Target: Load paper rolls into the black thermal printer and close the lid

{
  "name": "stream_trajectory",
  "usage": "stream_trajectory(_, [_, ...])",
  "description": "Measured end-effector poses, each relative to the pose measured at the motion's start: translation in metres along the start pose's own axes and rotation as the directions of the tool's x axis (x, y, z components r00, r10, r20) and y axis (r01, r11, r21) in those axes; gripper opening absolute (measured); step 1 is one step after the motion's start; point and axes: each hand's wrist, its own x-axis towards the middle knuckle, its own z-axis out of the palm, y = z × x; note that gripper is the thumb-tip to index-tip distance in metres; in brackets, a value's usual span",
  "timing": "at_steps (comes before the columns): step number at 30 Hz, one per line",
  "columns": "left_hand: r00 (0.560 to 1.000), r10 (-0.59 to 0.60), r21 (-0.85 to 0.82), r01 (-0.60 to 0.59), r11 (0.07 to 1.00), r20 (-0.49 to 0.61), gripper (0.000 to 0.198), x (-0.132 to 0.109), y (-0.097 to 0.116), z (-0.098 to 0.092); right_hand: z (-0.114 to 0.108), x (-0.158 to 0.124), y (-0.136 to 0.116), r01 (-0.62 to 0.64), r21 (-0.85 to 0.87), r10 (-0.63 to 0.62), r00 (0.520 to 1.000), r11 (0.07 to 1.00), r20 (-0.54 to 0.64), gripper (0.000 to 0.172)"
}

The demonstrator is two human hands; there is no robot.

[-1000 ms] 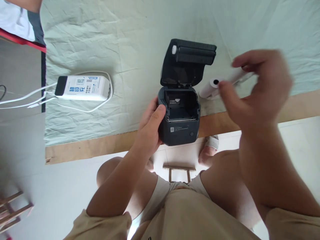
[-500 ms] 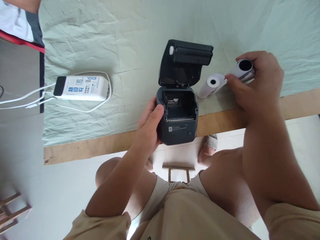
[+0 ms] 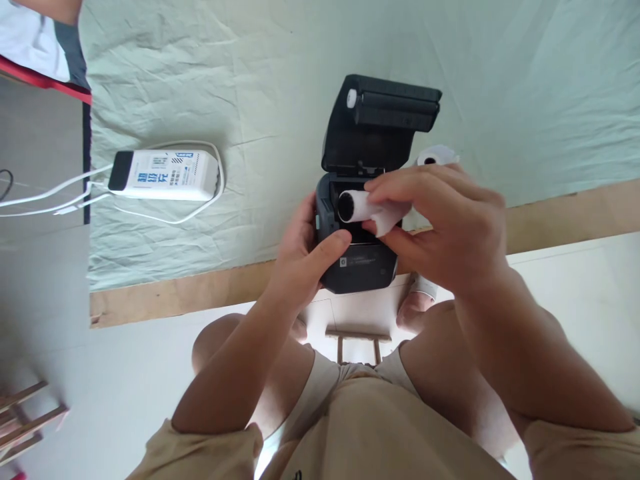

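Note:
A dark grey printer (image 3: 357, 270) sits at the table's front edge, its black lid (image 3: 377, 123) raised. My left hand (image 3: 305, 250) grips the printer's left side, thumb on its upper face. Between the thumb and fingers of my right hand (image 3: 445, 217) is a white paper roll (image 3: 357, 205) with a wide dark core. That roll lies over the printer's open compartment, its near end tilted to the left, with a loose flap of paper hanging beside it. A second white roll (image 3: 437, 155) with a small core stands behind my right hand, mostly hidden.
A white power strip (image 3: 173, 175) with white cables lies on the green cloth (image 3: 260, 87) at the left. The table's bare wooden edge (image 3: 190, 290) runs along the front. Part of a person (image 3: 33, 40) shows at the top left. A wooden stool (image 3: 30, 427) stands lower left.
My right hand has moved left with the wide-core roll, from beside the second roll to over the printer's compartment. The printer has shifted and tilted slightly in my left hand.

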Motion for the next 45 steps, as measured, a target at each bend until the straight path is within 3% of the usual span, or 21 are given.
stream_trajectory(6, [0.999, -0.03, 0.013, 0.029, 0.999, 0.026, 0.053, 0.0, 0.002, -0.001, 0.002, -0.004, 0.012, -0.02, 0.062, 0.018, 0.999, 0.998, 0.029, 0.027])
stream_trajectory(11, [0.999, -0.04, -0.079, 0.041, 0.996, 0.019, 0.05, 0.0, 0.004, 0.003, -0.002, 0.0, 0.002, 0.03, 0.083, -0.029, 1.0, 0.996, -0.007, 0.031])
stream_trajectory(15, [1.0, -0.013, -0.141, 0.016, 0.99, 0.019, 0.044, 0.002, 0.003, 0.003, -0.007, 0.0, -0.005, 0.067, 0.177, -0.079, 0.995, 0.982, 0.064, 0.029])
stream_trajectory(21, [0.99, 0.04, -0.058, -0.033, 0.998, 0.135, 0.058, 0.006, -0.002, -0.008, -0.012, -0.003, -0.002, 0.101, 0.219, -0.155, 0.956, 0.971, 0.249, 0.011])
stream_trajectory(24, [0.991, 0.049, 0.017, -0.052, 0.999, 0.128, 0.067, 0.007, -0.004, -0.011, -0.01, -0.002, 0.0, 0.098, 0.278, -0.157, 0.968, 0.956, 0.198, 0.013])
stream_trajectory(27, [0.995, 0.04, 0.076, -0.046, 0.996, 0.086, 0.074, 0.008, -0.005, -0.011, -0.005, -0.003, 0.004, 0.086, 0.29, -0.076, 0.996, 0.953, -0.045, 0.01])
stream_trajectory(30, [0.997, 0.03, 0.112, -0.038, 0.993, 0.067, 0.081, 0.007, -0.007, -0.012, 0.0, -0.006, 0.011, -0.052, 0.233, 0.105, 0.97, 0.971, -0.221, 0.019])
stream_trajectory(33, [0.998, 0.039, 0.153, -0.047, 0.987, 0.057, 0.089, 0.007, -0.007, -0.013, 0.002, -0.009, 0.016, -0.204, 0.25, 0.248, 0.955, 0.946, -0.161, 0.04])
stream_trajectory(35, [0.997, 0.037, 0.163, -0.047, 0.985, 0.06, 0.091, 0.006, -0.007, -0.014, 0.002, -0.009, 0.017, -0.2, 0.308, 0.251, 0.958, 0.93, -0.137, 0.047])
stream_trajectory(41, [0.994, 0.07, 0.181, -0.084, 0.98, 0.083, 0.084, 0.006, -0.009, -0.017, 0.002, -0.006, 0.013, -0.202, 0.446, 0.342, 0.903, 0.872, -0.259, 0.012])
stream_trajectory(45, [0.992, 0.075, 0.134, -0.088, 0.987, 0.098, 0.08, 0.004, -0.008, -0.016, 0.005, -0.009, 0.011, -0.303, 0.483, 0.389, 0.917, 0.822, -0.086, 0.038])
